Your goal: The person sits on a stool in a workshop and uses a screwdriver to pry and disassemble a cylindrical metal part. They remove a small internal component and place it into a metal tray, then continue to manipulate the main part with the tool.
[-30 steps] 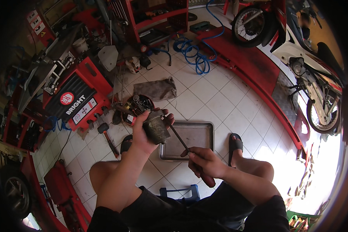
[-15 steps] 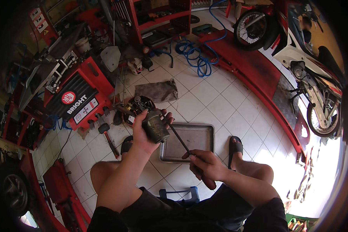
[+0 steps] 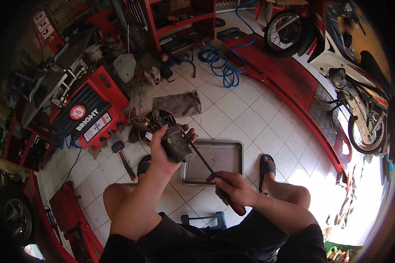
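Note:
A dark, worn metal cylinder [image 3: 176, 143], greenish-grey with a rounded lower end, rests in my left hand [image 3: 160, 158]. My left thumb and fingers are wrapped round it, and its exact kind is unclear. My right hand [image 3: 235, 188] grips a screwdriver [image 3: 200, 156] by its reddish-brown handle, most of which the palm hides. The screwdriver's long dark shaft slants up to the left, its tip reaching the cylinder's right side near my left fingertips. Whether the tip sits in a screw cannot be made out. Below the shaft, a shallow metal tray [image 3: 240, 158] lies on the tiles.
Just beyond my left hand stands a container of parts [image 3: 159, 119], with a grey cloth [image 3: 177, 103] behind it. A hammer [image 3: 125, 163] lies by my left foot. Red workshop equipment [image 3: 96, 116] stands left; a red ramp [image 3: 289, 81] bearing a motorcycle [image 3: 338, 79] is right. Blue hose [image 3: 226, 72] coils ahead.
Both hands, the cylinder and the screwdriver stay almost in place; only a very slight shift of the view shows.

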`<state>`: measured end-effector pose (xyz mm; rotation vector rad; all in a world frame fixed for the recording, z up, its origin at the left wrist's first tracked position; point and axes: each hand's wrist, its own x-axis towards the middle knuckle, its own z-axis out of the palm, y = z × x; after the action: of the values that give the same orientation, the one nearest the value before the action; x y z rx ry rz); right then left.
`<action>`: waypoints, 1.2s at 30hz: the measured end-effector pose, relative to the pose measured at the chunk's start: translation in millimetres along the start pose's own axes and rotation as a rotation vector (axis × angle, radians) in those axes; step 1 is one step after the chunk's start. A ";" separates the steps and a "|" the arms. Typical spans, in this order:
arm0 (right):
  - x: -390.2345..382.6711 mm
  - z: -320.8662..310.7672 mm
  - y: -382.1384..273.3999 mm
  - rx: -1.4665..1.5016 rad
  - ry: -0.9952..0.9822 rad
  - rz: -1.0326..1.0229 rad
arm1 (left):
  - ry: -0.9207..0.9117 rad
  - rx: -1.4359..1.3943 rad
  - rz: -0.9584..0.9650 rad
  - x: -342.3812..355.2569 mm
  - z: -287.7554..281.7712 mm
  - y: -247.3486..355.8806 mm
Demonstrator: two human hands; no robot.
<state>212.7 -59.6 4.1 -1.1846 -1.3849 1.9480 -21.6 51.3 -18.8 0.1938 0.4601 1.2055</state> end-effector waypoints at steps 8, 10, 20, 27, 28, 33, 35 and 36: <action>-2.2 0.1 -5.4 0.039 -0.012 -0.002 | 0.004 -0.050 -0.011 -1.4 1.2 -2.7; -2.8 2.1 -6.6 0.249 -0.017 0.083 | -0.017 -0.062 -0.002 -1.5 -0.5 -3.9; 10.9 6.6 14.3 -0.539 0.461 -0.260 | -0.010 -0.023 0.113 0.0 -1.4 -15.6; 21.7 5.8 11.4 -0.917 0.637 -0.342 | 0.047 0.047 0.251 1.8 -4.3 -16.4; 25.6 5.7 18.8 -0.927 0.650 -0.367 | 0.040 0.054 0.250 2.4 -3.9 -15.8; 26.1 8.5 19.8 -0.291 0.231 -0.134 | -0.044 0.180 0.157 2.4 -0.5 -4.0; 26.0 3.8 23.2 0.082 0.011 -0.100 | -0.084 0.203 0.077 -1.5 4.7 -0.5; 23.9 3.3 20.8 0.149 -0.105 -0.122 | -0.101 0.216 0.038 -4.7 6.5 0.7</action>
<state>199.7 -50.8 -23.6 -0.9205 -1.3052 2.0127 -20.6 47.8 -11.7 0.4482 0.4998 1.1761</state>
